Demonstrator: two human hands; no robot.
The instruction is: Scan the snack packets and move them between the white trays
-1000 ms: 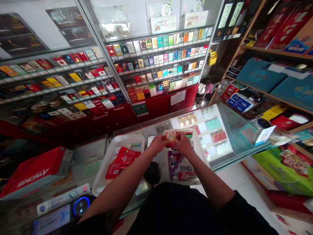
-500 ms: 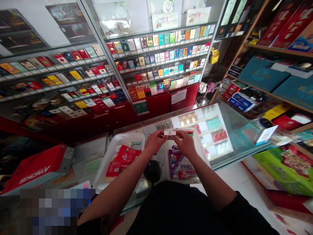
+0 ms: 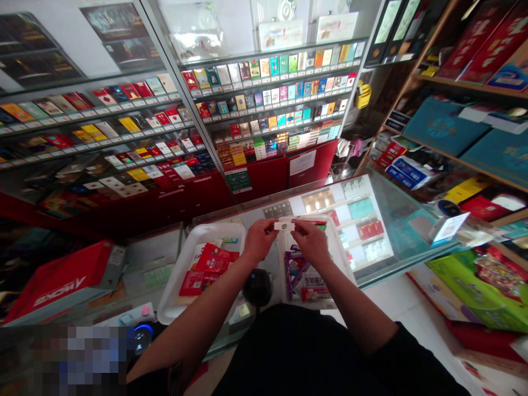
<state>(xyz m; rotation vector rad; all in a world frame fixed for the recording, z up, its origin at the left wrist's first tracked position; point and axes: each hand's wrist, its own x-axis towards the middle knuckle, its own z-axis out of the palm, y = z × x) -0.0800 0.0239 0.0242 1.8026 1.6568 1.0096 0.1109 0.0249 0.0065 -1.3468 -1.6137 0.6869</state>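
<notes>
A small white box (image 3: pixel 284 226) is held level between my two hands, above the glass counter. My left hand (image 3: pixel 261 240) pinches its left end and my right hand (image 3: pixel 310 240) grips its right end. Below my right hand and forearm lies a white tray (image 3: pixel 343 258) with purple-wrapped packets (image 3: pixel 293 275) and other snacks. Left of my left hand sits another white tray (image 3: pixel 170 294), holding red packets (image 3: pixel 214 259). Between the trays stands a black rounded device (image 3: pixel 256 287).
A red box (image 3: pixel 66 278) lies on the counter at the left. Behind the glass counter (image 3: pixel 383 220) rise shelves of small packs (image 3: pixel 264 99). A stand with a white card (image 3: pixel 450 226) is at the right, beside crowded wooden shelves (image 3: pixel 474 159). A green carton (image 3: pixel 470 286) sits lower right.
The small box has turned slightly, so a plain white face shows with less of its underside. Both hands keep hold of it, nearly in place.
</notes>
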